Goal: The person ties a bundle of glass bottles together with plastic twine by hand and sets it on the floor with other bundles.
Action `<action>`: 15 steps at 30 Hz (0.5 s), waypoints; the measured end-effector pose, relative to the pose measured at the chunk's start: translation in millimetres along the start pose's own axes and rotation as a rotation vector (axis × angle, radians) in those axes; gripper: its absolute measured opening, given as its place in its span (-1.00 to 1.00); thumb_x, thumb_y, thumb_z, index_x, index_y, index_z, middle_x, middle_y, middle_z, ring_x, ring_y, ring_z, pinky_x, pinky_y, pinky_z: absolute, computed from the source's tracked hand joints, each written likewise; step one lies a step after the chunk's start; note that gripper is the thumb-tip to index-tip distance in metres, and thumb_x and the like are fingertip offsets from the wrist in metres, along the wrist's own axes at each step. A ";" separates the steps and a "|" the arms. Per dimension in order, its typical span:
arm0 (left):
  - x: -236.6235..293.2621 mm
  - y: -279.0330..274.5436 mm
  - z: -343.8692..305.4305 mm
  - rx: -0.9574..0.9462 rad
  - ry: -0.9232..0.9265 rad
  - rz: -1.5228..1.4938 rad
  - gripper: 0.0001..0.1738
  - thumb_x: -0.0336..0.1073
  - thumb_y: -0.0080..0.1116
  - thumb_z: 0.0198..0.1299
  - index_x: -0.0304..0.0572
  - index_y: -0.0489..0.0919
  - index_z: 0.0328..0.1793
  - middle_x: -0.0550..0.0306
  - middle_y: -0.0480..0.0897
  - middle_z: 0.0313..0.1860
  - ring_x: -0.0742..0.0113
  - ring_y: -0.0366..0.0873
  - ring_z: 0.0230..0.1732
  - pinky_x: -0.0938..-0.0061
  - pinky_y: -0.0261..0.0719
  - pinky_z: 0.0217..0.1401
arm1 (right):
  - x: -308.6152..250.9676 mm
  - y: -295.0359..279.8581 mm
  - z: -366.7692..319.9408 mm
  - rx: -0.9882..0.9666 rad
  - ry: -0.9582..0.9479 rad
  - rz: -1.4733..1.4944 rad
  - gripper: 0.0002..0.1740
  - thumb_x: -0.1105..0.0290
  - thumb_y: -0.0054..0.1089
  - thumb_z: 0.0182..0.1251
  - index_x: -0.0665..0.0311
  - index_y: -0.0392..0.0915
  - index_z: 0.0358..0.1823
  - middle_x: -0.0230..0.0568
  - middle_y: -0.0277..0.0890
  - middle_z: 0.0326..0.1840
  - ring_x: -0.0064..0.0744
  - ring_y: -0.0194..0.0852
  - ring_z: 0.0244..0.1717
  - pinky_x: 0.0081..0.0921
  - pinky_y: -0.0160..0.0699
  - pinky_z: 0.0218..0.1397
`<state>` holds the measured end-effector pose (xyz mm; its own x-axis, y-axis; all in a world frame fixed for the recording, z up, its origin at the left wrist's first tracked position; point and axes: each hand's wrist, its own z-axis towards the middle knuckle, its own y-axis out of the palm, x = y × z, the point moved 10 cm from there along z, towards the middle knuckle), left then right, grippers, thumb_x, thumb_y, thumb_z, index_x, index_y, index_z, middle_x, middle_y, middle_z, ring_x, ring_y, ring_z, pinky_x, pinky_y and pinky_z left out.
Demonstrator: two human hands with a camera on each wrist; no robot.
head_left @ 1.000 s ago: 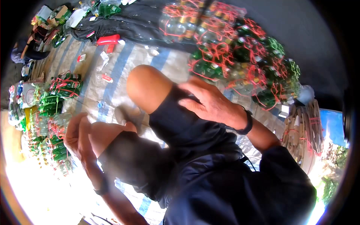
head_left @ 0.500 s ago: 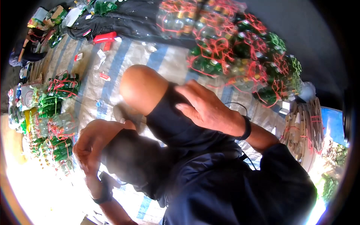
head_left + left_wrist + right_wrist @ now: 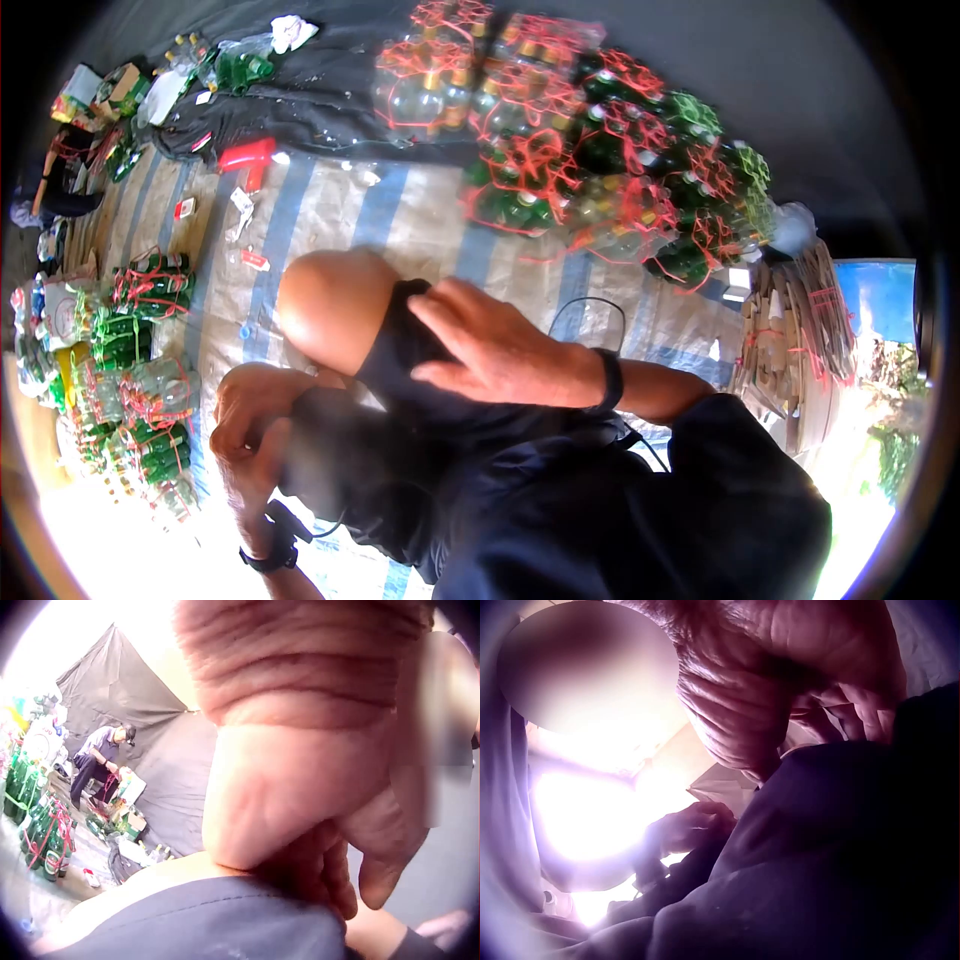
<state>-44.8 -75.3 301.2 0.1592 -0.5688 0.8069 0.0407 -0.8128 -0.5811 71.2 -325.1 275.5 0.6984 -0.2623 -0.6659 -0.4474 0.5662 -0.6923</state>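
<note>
My left hand (image 3: 250, 425) rests on my left knee, its fingers loosely bent with nothing held in them. From the left wrist view, the hand's palm (image 3: 292, 772) looms large over the dark shorts (image 3: 217, 922). On my other thigh lies my right hand (image 3: 490, 345), thumb and fingers apart and relaxed on the cloth. The right wrist view has that right hand (image 3: 802, 667) draped over dark fabric, fingertips partly hidden behind it. Both wrists wear black bands.
Bottles bundled with red and green string (image 3: 610, 150) stand at the far right, and more bundles (image 3: 140, 340) at left. A striped tarp (image 3: 370, 215) covers the floor, with a red plastic piece (image 3: 247, 155) on it. Flattened cardboard (image 3: 790, 340) leans right. Another person (image 3: 97, 761) sits beyond.
My left hand has come inward from beside the left knee onto it. My right hand stays on the thigh. The head view has shifted, so the surroundings sit lower and further left.
</note>
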 end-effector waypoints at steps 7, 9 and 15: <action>10.3 6.4 9.1 0.117 0.137 0.105 -0.87 -0.44 0.32 0.39 -0.36 0.74 -0.03 -0.13 0.78 0.09 -0.04 0.72 0.23 0.19 0.57 0.41 | -6.1 11.7 -2.2 0.004 -0.022 -0.086 -0.18 0.11 0.53 0.45 0.62 0.42 0.45 0.16 0.39 0.17 0.11 0.52 0.17 -0.12 0.71 0.19; 16.6 7.9 10.6 0.164 0.160 0.160 -0.92 -0.50 0.30 0.36 -0.36 0.72 -0.08 -0.10 0.79 0.07 -0.04 0.73 0.20 0.16 0.59 0.40 | -6.9 14.0 -2.6 0.012 -0.013 -0.090 -0.18 0.07 0.51 0.46 0.63 0.44 0.44 0.15 0.40 0.17 0.08 0.52 0.16 -0.15 0.71 0.18; 15.5 7.7 5.2 0.244 0.237 0.243 -0.90 -0.59 0.28 0.30 -0.31 0.72 -0.11 -0.06 0.81 0.04 -0.01 0.74 0.15 0.14 0.61 0.37 | -4.0 21.6 -2.8 0.033 0.014 -0.015 -0.13 0.18 0.62 0.30 0.59 0.42 0.46 0.24 0.40 0.30 0.25 0.51 0.27 -0.01 0.68 0.26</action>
<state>-36.9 -89.8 308.6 -0.0377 -0.7767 0.6287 0.2670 -0.6141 -0.7427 57.1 -314.0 262.4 0.6966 -0.2820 -0.6597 -0.4179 0.5879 -0.6926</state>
